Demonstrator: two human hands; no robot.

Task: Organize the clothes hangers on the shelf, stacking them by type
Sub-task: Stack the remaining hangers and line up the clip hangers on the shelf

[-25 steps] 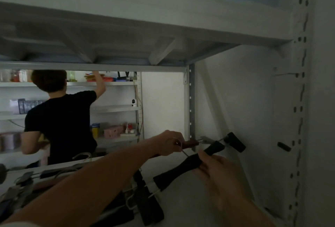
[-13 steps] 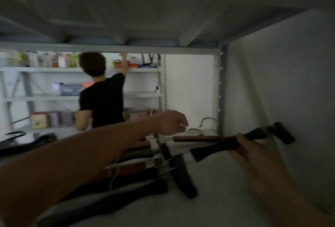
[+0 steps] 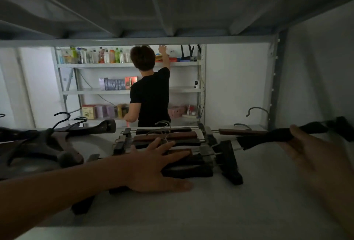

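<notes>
Head view: right hand (image 3: 306, 155) grips black hanger (image 3: 277, 136), long axis left-right.

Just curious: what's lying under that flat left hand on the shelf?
The left hand rests flat on a stack of clip hangers, dark and reddish-brown bars with metal clips. How many lie beneath the palm is hidden.

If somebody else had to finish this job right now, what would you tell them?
Left hand: open, fingers flat on the pile of clip hangers mid-shelf.
Right hand: grips a black clip hanger, held off the shelf to the right.
A brown clip hanger lies apart behind it. Coat hangers are heaped at the left.
Done: types mostly separated.
Left: add the held hanger and the brown one, then straighten both piles.
</notes>
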